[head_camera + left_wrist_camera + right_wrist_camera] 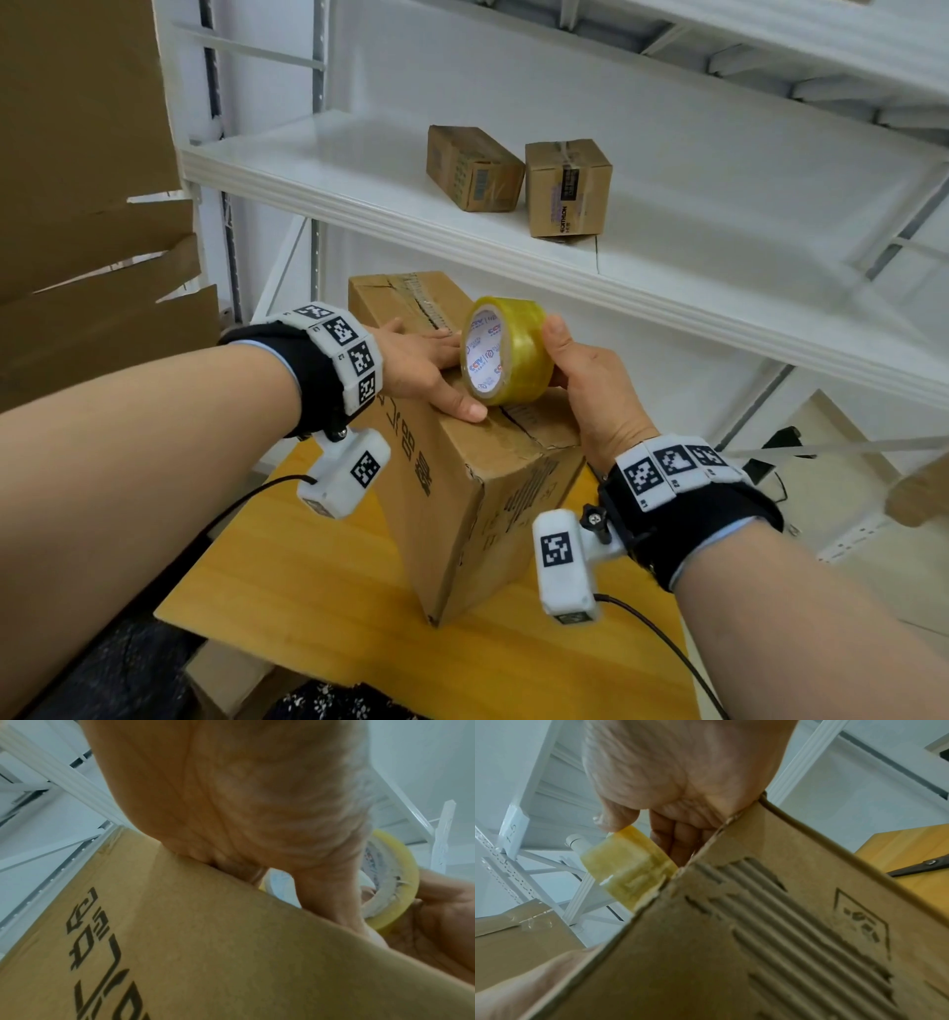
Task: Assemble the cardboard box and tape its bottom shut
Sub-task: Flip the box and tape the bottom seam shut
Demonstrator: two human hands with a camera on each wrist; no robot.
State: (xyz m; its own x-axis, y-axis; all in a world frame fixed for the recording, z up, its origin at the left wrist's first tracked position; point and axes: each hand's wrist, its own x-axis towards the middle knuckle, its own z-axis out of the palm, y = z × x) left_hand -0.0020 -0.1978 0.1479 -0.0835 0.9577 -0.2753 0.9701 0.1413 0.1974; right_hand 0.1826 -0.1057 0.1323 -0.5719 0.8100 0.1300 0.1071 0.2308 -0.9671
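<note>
At the frame's centre, a brown printed cardboard box [462, 462] stands on a yellow wooden table [318, 580]. The left hand [421, 365] lies flat on its top, fingers straight, thumb pressing by the seam. The right hand [590, 385] grips a yellowish roll of clear packing tape [506, 352], thumb above, fingers curled beneath. Farther off, upper centre, two small cardboard boxes [518, 180] sit on a white metal shelf [359, 169].
</note>
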